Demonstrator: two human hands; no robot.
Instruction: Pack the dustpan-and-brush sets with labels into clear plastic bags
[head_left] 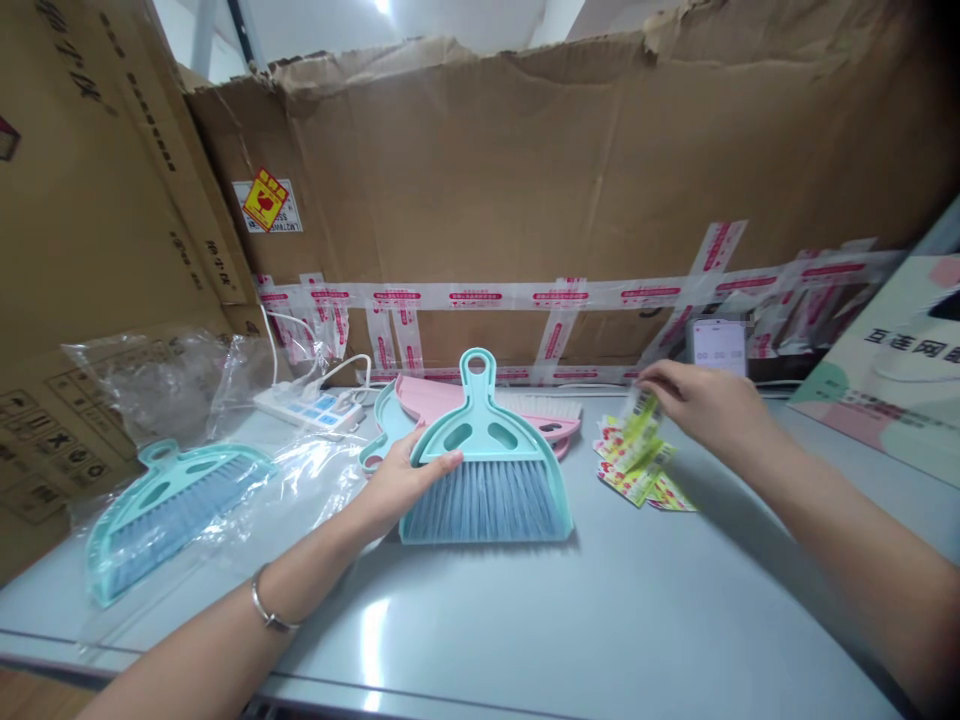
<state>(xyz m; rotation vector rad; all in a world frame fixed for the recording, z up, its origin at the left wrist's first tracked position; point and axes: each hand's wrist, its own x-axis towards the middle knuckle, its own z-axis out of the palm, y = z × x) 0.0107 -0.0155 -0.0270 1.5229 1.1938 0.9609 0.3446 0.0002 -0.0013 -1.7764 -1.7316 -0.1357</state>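
Note:
My left hand (401, 478) grips the left side of a mint-green dustpan (481, 412), thumb over its front edge. A matching brush with blue-grey bristles (487, 505) is nested in this pan, its bristles facing me. Over to the right, my right hand (686, 395) pinches a small yellow-green printed packet (643, 415) by its upper end. Below those fingers, several similar packets (634, 475) lie fanned out in a loose pile. Behind the held set are a pink dustpan (424, 397) and a pale-bristled brush (544, 407), partly hidden, with another mint-green piece (381, 425) beside them.
At left, another mint-green dustpan set (169, 500) lies in clear plastic wrap (300, 500). A white power strip (307, 405) with cables sits behind it. Cardboard boxes (487, 190) wall off the table's back. A phone (718, 345) stands upright beyond my right hand; a printed box (892, 370) stands far right.

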